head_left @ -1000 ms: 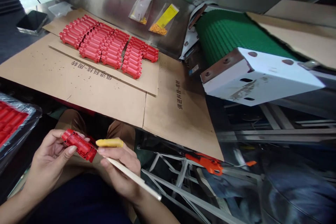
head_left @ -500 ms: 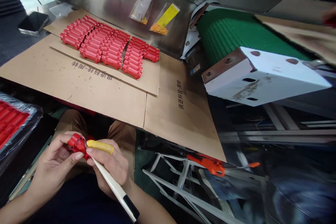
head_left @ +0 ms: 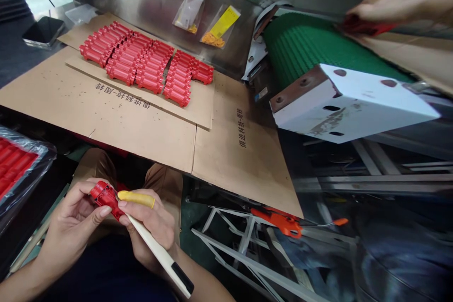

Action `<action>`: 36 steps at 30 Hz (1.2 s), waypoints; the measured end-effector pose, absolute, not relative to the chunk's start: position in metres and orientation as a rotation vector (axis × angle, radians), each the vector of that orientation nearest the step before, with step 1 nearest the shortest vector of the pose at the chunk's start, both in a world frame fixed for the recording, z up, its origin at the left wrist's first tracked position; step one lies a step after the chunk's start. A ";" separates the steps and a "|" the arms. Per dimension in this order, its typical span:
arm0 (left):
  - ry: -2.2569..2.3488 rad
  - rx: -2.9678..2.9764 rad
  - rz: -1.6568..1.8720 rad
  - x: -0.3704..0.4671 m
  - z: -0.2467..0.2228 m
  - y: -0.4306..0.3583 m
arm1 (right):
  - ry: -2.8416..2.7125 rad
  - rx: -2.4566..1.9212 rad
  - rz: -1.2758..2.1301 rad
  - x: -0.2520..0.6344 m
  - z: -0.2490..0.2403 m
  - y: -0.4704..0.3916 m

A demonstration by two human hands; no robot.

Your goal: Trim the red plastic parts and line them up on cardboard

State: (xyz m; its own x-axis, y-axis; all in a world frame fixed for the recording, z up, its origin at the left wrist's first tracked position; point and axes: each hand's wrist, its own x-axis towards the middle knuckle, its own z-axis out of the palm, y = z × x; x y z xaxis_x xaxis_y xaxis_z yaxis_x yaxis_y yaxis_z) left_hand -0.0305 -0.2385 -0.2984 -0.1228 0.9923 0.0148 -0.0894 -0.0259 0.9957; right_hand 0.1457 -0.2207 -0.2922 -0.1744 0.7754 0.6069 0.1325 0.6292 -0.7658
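Observation:
My left hand (head_left: pixel 76 219) is closed around a red ribbed plastic part (head_left: pixel 106 197), its thumb and fingers gripping the near end. Against the part's other end rests my right hand (head_left: pixel 152 226), closed on a slim white-handled tool (head_left: pixel 152 243) with a black butt end. The tool's tip is hidden by the fingers and the part. A yellow finger cot (head_left: pixel 136 197) covers the right index finger. Both hands are low over the lap, in front of the table edge.
Rows of similar red parts (head_left: pixel 148 68) lie on cardboard (head_left: pixel 159 137). At left is a plastic-lined box (head_left: pixel 44 153) of red parts. A green conveyor belt (head_left: pixel 307 47) stands at right; another person's hand (head_left: pixel 382 12) holds a red part over it. An orange air gun (head_left: pixel 279 222) hangs below.
Another person's hand with a red part has come in over the conveyor from the right. My hands keep their grips; the tool's butt end has shifted slightly right.

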 end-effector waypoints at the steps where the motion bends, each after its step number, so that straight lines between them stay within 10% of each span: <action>1: 1.222 1.102 1.354 -0.031 -0.299 -0.238 | -1.688 -0.754 0.694 0.146 -0.292 -0.220; 9: 1.166 0.881 1.282 -0.041 -0.308 -0.242 | -1.163 -0.786 1.227 0.172 -0.295 -0.207; 36: 1.217 0.864 1.326 -0.042 -0.304 -0.239 | -1.690 -0.736 0.796 0.168 -0.298 -0.227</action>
State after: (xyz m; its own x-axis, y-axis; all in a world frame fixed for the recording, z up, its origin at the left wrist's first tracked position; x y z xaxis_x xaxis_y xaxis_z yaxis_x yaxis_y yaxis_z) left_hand -0.0417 -0.2387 -0.3035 -0.1483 0.9777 -0.1489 -0.2318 0.1120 0.9663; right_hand 0.1676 -0.2267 -0.2983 -0.2319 0.7986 0.5554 0.0800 0.5846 -0.8073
